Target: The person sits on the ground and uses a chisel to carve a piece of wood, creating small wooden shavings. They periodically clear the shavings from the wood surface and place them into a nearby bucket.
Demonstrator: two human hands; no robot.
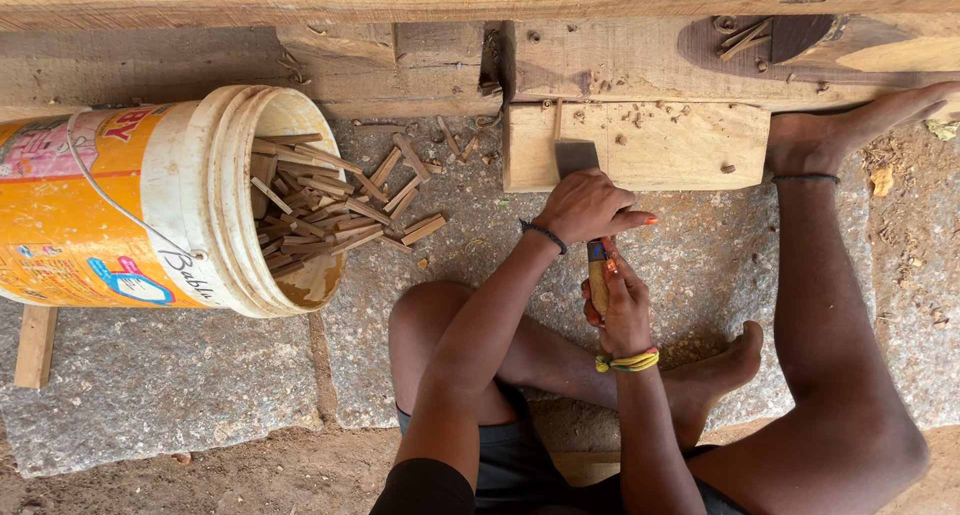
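Nearest the camera, the person sits on the stone floor [160,375], legs folded. The right hand [625,310] is closed around the wooden handle [598,280] of a blade [576,157]; the left hand [585,207] is closed just above it, whether on a workpiece cannot be told. The blade's flat metal rests on the wooden block [650,150], which is littered with chips. Farther left, a tipped yellow-and-white bucket [150,205] spills many cut wooden slivers [330,210], suggesting much splitting is already done, though how much is left does not show.
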